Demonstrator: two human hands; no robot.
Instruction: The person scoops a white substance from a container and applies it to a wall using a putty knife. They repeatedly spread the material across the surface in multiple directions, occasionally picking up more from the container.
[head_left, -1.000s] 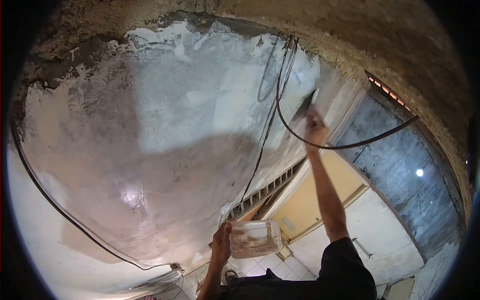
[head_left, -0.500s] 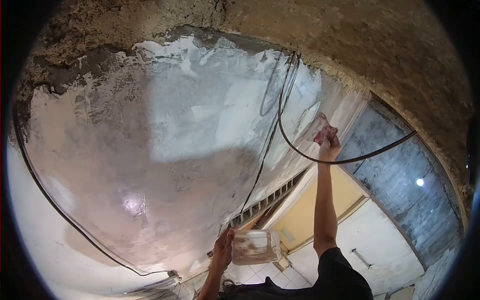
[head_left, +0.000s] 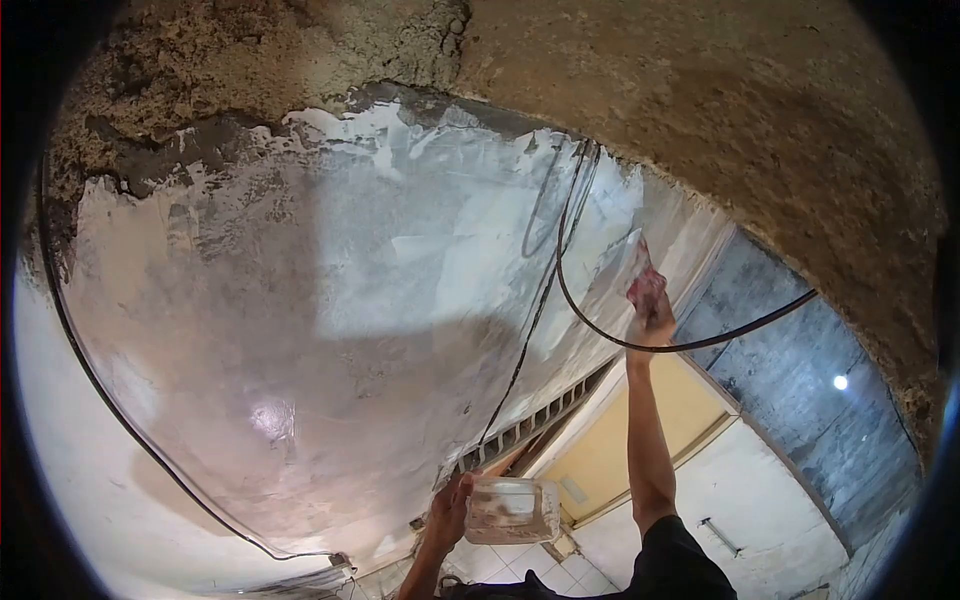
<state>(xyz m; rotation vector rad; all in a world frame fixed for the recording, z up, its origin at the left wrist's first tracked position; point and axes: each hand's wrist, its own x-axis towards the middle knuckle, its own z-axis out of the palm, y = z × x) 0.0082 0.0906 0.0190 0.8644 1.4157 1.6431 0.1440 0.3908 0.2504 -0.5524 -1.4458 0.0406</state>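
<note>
My right hand point(head_left: 652, 328) is stretched far up toward the corner of the plastered wall point(head_left: 400, 400). It is closed around a putty knife point(head_left: 646, 284) with a reddish grip, whose pale blade points up and overlaps the wall surface. Low in the view, my left hand point(head_left: 450, 508) grips the left side of a clear plastic tub point(head_left: 512, 512). Whitish and brown residue coats the inside of this tub. A fresh white patch point(head_left: 430, 250) of filler spreads over the upper wall, with ragged edges near the top.
A dark cable point(head_left: 735, 333) loops across in front of my right wrist. Another cable point(head_left: 100, 395) runs down the left side. Rough brown ceiling point(head_left: 700, 90) hangs overhead. Below are a yellowish panel point(head_left: 640, 425), a white door point(head_left: 735, 480) with a handle and a slatted metal strip point(head_left: 540, 415).
My right hand and the putty knife sit slightly lower in view, with the blade turned more edge-on. The whole scene has shifted down a little; the left hand still holds the tub.
</note>
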